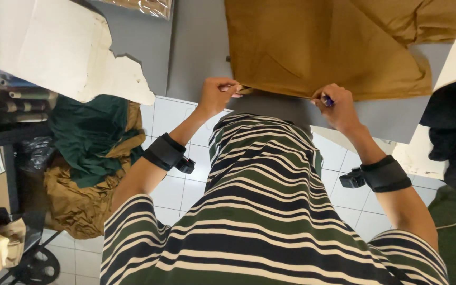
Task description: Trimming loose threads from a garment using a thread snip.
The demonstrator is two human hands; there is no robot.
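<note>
**Pinching the near hem of a brown cloth at the worktop edge**

Filling the lower middle of the frame is the person's striped shirt [259, 211], dark blue, green and cream. Both forearms rise from it, each with a black wrist strap [165, 152] carrying a small black box. White floor tiles [178, 190] show between the arms and the body.

Higher up, at centre, the left hand [216, 95] has its fingers [231, 87] closed in a pinch on the near hem of the brown cloth [317, 47]. To the right of centre, the right hand [336, 108] is also closed on that hem, and a small blue object [327, 100] sits between its fingers; what it is cannot be told.

The brown cloth lies spread over the grey worktop [196, 53] in the upper middle and upper right of the frame, its near hem at the worktop's front edge, touching both hands.

At the upper left a torn sheet of white paper [59, 47] overhangs the worktop. Below it, at the left of the frame, a heap of dark green and brown fabric [88, 153] lies on the floor beside a shelf with rolls. A dark garment [452, 121] hangs at the right edge.
</note>
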